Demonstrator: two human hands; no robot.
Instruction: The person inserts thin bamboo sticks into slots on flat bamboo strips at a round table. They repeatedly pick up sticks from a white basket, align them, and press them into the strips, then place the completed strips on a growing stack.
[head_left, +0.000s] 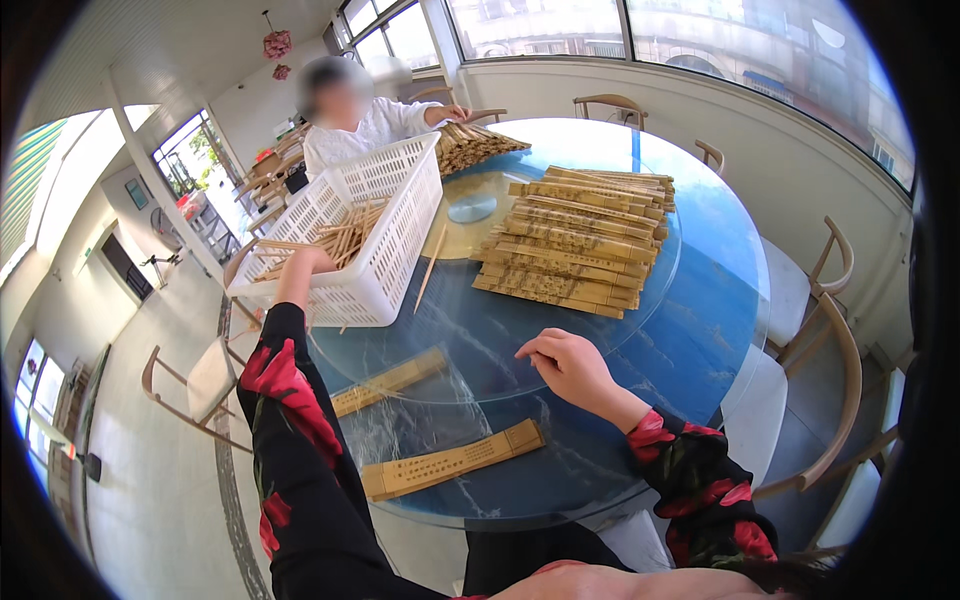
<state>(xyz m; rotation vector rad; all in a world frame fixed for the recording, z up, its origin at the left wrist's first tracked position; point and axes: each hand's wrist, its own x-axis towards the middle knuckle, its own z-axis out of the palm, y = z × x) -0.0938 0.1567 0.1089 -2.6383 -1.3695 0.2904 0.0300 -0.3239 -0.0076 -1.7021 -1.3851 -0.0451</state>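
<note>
1. The left hand (300, 262) reaches into the white basket (395, 230). Its grip is down among the loose sticks (345, 235), and the basket wall hides the fingers, so I cannot tell if they are apart or together.
2. The right hand (568, 362) hovers over the round blue glass surface (690, 330). Its fingers are curled in, almost together, and they hold nothing.
3. Both arms wear black sleeves with red flowers.
4. The white basket has holes all over its sides. It sits at the left edge of the surface, tipped a little toward the person.
5. One thin stick (432, 268) leans just beside the basket, on the glass.
6. Two long flat tan packets lie near the person. The near packet (452, 460) has small dark print on it. The far packet (388, 381) lies closer to the left arm.
7. A clear plastic sheet (420, 410) lies between the two packets.
8. A big stack of tan packets (575, 245) sits past the right hand, in neat rows with dark print on top.
9. Another pile of sticks (478, 145) lies at the far side, by another person in white (365, 125), whose hand rests on it.
10. Wooden chairs (825, 330) stand around the surface.
</note>
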